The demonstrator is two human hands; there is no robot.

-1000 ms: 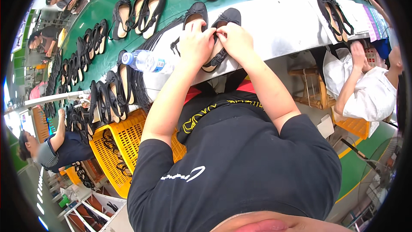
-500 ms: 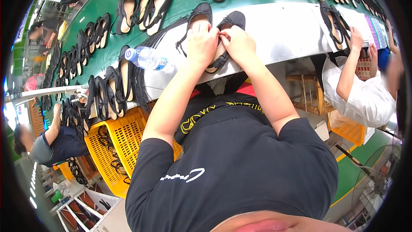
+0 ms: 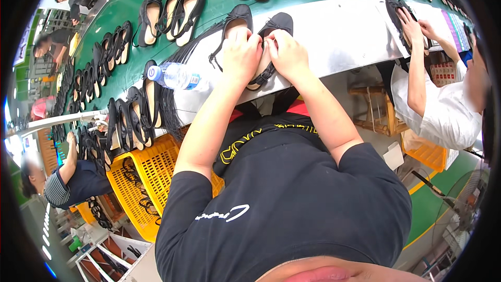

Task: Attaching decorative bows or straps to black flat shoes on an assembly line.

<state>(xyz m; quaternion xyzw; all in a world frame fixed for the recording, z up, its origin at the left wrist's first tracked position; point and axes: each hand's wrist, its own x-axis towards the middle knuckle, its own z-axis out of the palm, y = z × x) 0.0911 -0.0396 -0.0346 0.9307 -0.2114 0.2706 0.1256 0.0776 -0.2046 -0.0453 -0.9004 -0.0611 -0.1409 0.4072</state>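
Two black ballet flats with beige insoles and small bows lie in front of me on the white tabletop, the left shoe (image 3: 239,14) beside the right shoe (image 3: 280,22). My left hand (image 3: 241,55) is over the left shoe's opening, with its fingers curled in toward the right shoe. My right hand (image 3: 287,55) lies across the right shoe, thumb and fingers pinched together close to the left fingertips. Whatever sits between the fingers is too small or hidden to make out. A buckled black strap (image 3: 262,75) shows at the right shoe's heel.
Left of my hands lie a water bottle (image 3: 180,75) and a bundle of black cords (image 3: 169,96). Rows of black flats stand on the green belt (image 3: 219,8) beyond. Yellow crates (image 3: 159,177) stand lower left. At right, a co-worker's hands (image 3: 412,27) handle another shoe.
My hands stay over the pair, and the fingertips have parted slightly. The shoes have shifted a little left in view. The co-worker at right has put a hand onto a shoe.
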